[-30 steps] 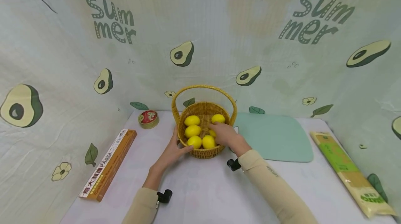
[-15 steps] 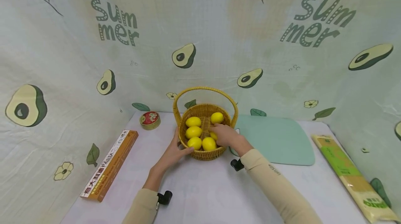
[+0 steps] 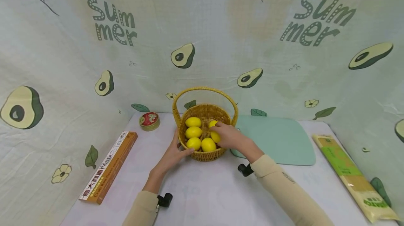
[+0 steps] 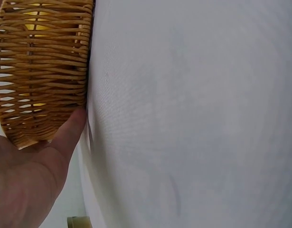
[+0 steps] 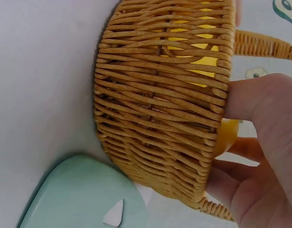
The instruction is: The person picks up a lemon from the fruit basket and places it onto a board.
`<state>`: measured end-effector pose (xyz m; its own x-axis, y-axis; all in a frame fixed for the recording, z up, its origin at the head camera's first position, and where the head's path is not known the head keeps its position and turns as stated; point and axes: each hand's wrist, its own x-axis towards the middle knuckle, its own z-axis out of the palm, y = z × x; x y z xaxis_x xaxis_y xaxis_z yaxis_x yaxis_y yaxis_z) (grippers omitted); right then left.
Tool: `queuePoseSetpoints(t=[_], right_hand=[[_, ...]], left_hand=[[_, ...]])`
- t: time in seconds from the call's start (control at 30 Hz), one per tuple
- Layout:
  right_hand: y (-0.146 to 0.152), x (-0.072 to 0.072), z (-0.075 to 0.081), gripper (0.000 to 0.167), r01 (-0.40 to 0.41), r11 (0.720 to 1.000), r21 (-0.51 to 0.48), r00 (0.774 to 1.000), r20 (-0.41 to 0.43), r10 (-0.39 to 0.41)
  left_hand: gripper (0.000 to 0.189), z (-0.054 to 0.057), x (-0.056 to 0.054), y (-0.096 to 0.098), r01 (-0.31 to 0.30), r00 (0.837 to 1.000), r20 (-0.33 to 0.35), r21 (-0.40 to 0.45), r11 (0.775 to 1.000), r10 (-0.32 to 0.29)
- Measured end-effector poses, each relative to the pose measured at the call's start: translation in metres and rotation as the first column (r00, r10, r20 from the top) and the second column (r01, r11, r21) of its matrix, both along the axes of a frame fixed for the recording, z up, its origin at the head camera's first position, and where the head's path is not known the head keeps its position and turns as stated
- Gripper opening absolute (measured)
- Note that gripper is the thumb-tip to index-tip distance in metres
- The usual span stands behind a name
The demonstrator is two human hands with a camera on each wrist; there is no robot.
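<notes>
A yellow wicker basket with a tall hooped handle stands at the back middle of the table, several lemons inside. My left hand holds its left side, thumb at the front rim and fingers along the outer wall. In the left wrist view a finger lies low against the weave. My right hand reaches in over the right rim, its thumb and fingers around a lemon seen just past the rim in the right wrist view. Fingers partly cover two lemons on that side.
A pale green cutting board lies right of the basket, close to its wall. A noodle packet lies far right. At left are a pasta box and a round red-topped tin. A printed cloth hangs behind.
Inside the basket, my right hand has shifted slightly, now overlapping the back right lemon, which sits further left. My left hand stays at the basket's left side. The head view shifts slightly.
</notes>
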<state>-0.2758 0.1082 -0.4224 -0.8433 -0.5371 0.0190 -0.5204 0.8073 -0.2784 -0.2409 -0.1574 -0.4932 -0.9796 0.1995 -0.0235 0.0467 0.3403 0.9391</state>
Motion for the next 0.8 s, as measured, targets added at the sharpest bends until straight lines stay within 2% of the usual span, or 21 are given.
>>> queuePoseSetpoints(t=[0.23,0.33,0.67,0.8], right_hand=[[0.009,0.009,0.009,0.059,-0.016,0.997,-0.074,1.0,-0.019,0.015],[0.014,0.013,0.015,0.06,-0.027,0.995,-0.095,0.999,-0.023,0.025],[0.034,0.03,0.033,0.062,-0.041,0.989,-0.141,0.999,-0.013,0.039],[0.045,0.033,0.032,0.059,-0.055,0.986,-0.158,0.998,-0.023,0.052]], left_hand=[[0.114,0.025,0.011,0.003,0.031,0.998,0.055,0.007,1.0,-0.031],[0.114,0.028,0.012,0.003,0.025,0.998,0.063,0.001,1.0,-0.025],[0.113,0.025,0.011,0.004,0.024,0.998,0.065,0.005,1.0,-0.024],[0.114,0.01,0.004,0.002,0.007,0.998,0.056,0.015,1.0,-0.008]])
